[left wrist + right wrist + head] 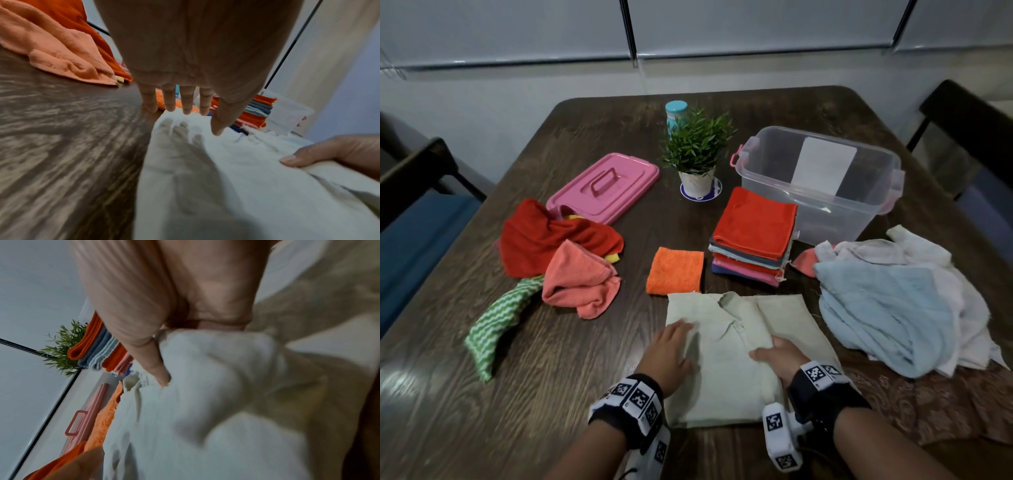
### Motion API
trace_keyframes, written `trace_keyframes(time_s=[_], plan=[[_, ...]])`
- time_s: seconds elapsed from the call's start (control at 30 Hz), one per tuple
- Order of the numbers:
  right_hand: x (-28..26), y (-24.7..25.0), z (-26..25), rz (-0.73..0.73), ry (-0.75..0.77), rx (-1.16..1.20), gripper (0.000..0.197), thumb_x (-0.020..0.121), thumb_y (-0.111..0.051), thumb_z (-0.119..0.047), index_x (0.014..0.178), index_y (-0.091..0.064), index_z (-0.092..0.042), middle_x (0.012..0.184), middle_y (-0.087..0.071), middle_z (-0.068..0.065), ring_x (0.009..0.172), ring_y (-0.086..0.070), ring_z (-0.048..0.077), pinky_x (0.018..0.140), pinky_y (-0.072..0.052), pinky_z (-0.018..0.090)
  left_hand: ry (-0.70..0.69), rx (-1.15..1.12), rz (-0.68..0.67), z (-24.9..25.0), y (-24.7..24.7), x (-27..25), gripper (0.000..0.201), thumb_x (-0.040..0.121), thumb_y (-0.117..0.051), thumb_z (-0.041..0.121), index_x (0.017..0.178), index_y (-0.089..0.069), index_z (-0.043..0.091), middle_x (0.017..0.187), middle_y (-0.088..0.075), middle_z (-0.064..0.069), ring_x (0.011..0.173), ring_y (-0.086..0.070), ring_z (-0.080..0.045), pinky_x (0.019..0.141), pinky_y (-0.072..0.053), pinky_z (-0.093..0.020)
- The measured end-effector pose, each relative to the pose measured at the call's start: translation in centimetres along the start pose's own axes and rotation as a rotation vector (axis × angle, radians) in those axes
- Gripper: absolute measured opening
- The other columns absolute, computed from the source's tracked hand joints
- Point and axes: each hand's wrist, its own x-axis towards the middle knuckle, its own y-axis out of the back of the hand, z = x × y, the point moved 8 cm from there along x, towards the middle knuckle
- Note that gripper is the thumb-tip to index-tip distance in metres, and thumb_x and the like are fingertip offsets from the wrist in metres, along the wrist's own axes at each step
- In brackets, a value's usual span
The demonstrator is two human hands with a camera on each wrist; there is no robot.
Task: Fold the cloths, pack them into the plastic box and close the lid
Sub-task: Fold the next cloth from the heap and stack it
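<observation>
A pale cream cloth (736,359) lies spread on the table in front of me, partly folded. My left hand (671,346) lies flat with straight fingers (187,100) on its left part. My right hand (777,356) grips a raised fold of the same cloth (216,361), thumb on top. A stack of folded cloths (755,233), red on top, stands beside the clear plastic box (825,192), which is open. Its pink lid (602,186) lies at the back left. A folded orange cloth (675,270) sits behind the cream one.
Unfolded red, salmon and green-striped cloths (561,260) are heaped at the left. Light blue and white cloths (893,301) are piled at the right. A potted plant (697,154) and a teal-capped bottle (675,111) stand at the back centre. Chairs flank the table.
</observation>
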Motion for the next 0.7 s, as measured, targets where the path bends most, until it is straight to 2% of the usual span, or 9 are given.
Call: trace_keyframes(time_s=[0.1, 0.2, 0.27, 0.33, 0.4, 0.47, 0.5, 0.6, 0.7], plan=[[-0.6, 0.8, -0.9, 0.001, 0.029, 0.021, 0.013, 0.083, -0.07, -0.006, 0.094, -0.068, -0.013, 0.095, -0.073, 0.013, 0.092, -0.068, 0.034, 0.091, -0.052, 0.049, 0.019, 0.081, -0.035, -0.1, -0.7, -0.1, 0.067, 0.097, -0.046, 0.039, 0.152, -0.011, 0.026, 0.16, -0.002, 0.005, 0.148, -0.002, -0.019, 0.119, -0.009, -0.033], [-1.3, 1.8, -1.7, -0.012, 0.067, 0.041, 0.013, 0.085, -0.068, -0.006, 0.096, -0.067, -0.013, 0.096, -0.073, 0.013, 0.093, -0.068, 0.033, 0.088, -0.054, 0.044, -0.015, 0.129, -0.051, 0.6, -1.5, 0.2, 0.073, 0.093, -0.033, 0.057, 0.153, -0.005, 0.026, 0.161, 0.007, 0.004, 0.148, 0.009, -0.019, 0.118, 0.0, -0.031], [-1.3, 2.8, -1.6, 0.015, 0.062, 0.011, 0.012, 0.086, -0.067, -0.006, 0.095, -0.066, -0.013, 0.096, -0.072, 0.013, 0.094, -0.067, 0.033, 0.088, -0.053, 0.043, -0.024, 0.18, -0.097, 0.9, -2.7, 0.5, 0.075, 0.093, -0.031, 0.06, 0.153, 0.0, 0.028, 0.159, 0.014, 0.006, 0.147, 0.014, -0.019, 0.118, 0.002, -0.033], [-1.1, 4.1, -1.0, 0.054, 0.045, -0.037, 0.012, 0.085, -0.067, -0.006, 0.095, -0.067, -0.014, 0.096, -0.072, 0.013, 0.093, -0.067, 0.033, 0.091, -0.052, 0.046, -0.043, 0.227, -0.141, 1.3, -3.9, 0.8, 0.086, 0.08, -0.016, 0.072, 0.152, 0.004, 0.032, 0.158, 0.018, 0.007, 0.147, 0.016, -0.019, 0.118, -0.001, -0.038], [-0.8, 5.2, -0.5, 0.089, 0.027, -0.088, 0.01, 0.085, -0.067, -0.007, 0.093, -0.067, -0.014, 0.094, -0.072, 0.011, 0.091, -0.067, 0.031, 0.092, -0.052, 0.044, -0.059, 0.259, -0.17, 1.6, -4.6, 1.1, 0.092, 0.071, -0.009, 0.076, 0.151, 0.007, 0.034, 0.158, 0.02, 0.006, 0.146, 0.018, -0.02, 0.119, -0.002, -0.041], [-0.8, 6.1, -0.1, 0.113, 0.016, -0.148, 0.01, 0.086, -0.067, -0.008, 0.094, -0.065, -0.015, 0.092, -0.071, 0.008, 0.089, -0.067, 0.028, 0.089, -0.053, 0.038, -0.064, 0.281, -0.199, 1.6, -5.2, 1.4, 0.086, 0.08, -0.021, 0.074, 0.151, 0.009, 0.034, 0.158, 0.023, 0.004, 0.145, 0.022, -0.021, 0.119, 0.001, -0.042], [-0.8, 6.5, 0.1, 0.121, 0.008, -0.167, 0.011, 0.087, -0.066, -0.008, 0.095, -0.065, -0.015, 0.093, -0.071, 0.007, 0.089, -0.067, 0.027, 0.088, -0.053, 0.038, -0.068, 0.293, -0.21, 1.5, -5.4, 1.5, 0.087, 0.08, -0.021, 0.074, 0.151, 0.009, 0.033, 0.157, 0.024, 0.004, 0.143, 0.025, -0.02, 0.118, 0.003, -0.042], [-0.8, 7.3, 0.1, 0.161, 0.022, -0.308, 0.014, 0.086, -0.066, -0.014, 0.1, -0.063, -0.013, 0.099, -0.068, 0.007, 0.094, -0.064, 0.026, 0.09, -0.051, 0.037, -0.077, 0.328, -0.239, 1.2, -6.2, 1.7, 0.103, 0.059, -0.004, 0.077, 0.151, 0.011, 0.033, 0.151, 0.032, 0.004, 0.142, 0.026, -0.022, 0.117, 0.003, -0.042], [-0.8, 8.0, -0.6, 0.254, 0.079, -0.477, 0.026, 0.086, -0.065, -0.015, 0.11, -0.059, -0.006, 0.103, -0.063, 0.005, 0.093, -0.059, 0.021, 0.08, -0.043, 0.027, -0.058, 0.349, -0.266, 0.4, -6.6, 1.7, 0.108, 0.054, -0.003, 0.077, 0.151, 0.013, 0.031, 0.145, 0.036, 0.004, 0.145, 0.023, -0.024, 0.118, 0.002, -0.043]])
